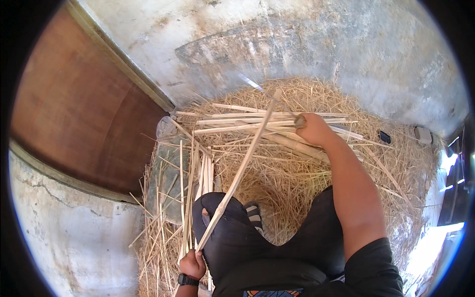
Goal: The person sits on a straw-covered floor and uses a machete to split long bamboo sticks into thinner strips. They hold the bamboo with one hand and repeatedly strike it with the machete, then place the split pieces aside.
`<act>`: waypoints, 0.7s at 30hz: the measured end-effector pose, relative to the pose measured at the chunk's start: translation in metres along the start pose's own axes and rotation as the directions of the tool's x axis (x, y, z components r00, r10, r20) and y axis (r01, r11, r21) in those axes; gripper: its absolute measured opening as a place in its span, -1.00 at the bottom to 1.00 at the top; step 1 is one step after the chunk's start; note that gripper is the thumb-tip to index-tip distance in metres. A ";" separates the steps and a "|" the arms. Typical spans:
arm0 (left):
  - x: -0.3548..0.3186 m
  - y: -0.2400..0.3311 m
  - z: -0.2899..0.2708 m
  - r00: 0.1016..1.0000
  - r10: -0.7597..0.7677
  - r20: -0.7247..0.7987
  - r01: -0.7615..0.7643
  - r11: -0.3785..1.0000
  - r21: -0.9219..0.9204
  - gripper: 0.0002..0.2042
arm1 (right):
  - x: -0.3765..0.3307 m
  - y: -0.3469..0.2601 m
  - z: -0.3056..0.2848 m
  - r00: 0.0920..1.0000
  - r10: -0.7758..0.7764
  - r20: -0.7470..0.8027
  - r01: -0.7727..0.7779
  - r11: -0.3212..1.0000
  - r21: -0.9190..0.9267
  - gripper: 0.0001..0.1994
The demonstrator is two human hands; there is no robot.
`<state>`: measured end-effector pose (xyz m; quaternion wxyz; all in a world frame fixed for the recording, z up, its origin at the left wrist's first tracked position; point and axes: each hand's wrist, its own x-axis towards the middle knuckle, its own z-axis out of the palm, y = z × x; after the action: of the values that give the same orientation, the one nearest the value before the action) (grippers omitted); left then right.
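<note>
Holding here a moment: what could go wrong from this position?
The knife in the right hand could slip along the long strip toward the left hand gripping its lower end, or toward the left thigh. The ungloved left hand might also catch splinters. The knife could perhaps snag the loose strips near the right hand.

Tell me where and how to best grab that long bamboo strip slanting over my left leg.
The bamboo strip is probably best taken near its lower end, from the left, where the left grip holds it: it slants away over the left leg, and its far end appears near the knife blade extending from the right grip.
</note>
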<state>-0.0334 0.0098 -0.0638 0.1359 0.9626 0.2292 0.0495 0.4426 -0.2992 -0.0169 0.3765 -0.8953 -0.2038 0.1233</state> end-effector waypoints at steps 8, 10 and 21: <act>-0.003 0.008 -0.013 0.999 -0.011 0.043 0.016 0.993 -0.113 -0.70 | -0.031 -0.043 0.038 0.874 -0.320 0.365 0.422 0.873 -0.245 -0.72; -0.001 0.015 -0.016 0.999 -0.027 0.039 0.030 0.997 -0.074 -0.71 | -0.050 -0.074 0.050 0.810 -0.353 0.469 0.533 0.776 -0.336 -0.69; -0.005 0.021 -0.007 0.998 -0.054 -0.045 0.056 0.997 0.050 -0.67 | -0.004 -0.017 0.052 0.955 -0.161 0.249 0.194 0.974 -0.113 -0.71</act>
<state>-0.0302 -0.0089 -0.0513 0.1077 0.9577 0.2598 0.0606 0.4150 -0.2573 -0.0397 0.2967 -0.8757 -0.3350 0.1813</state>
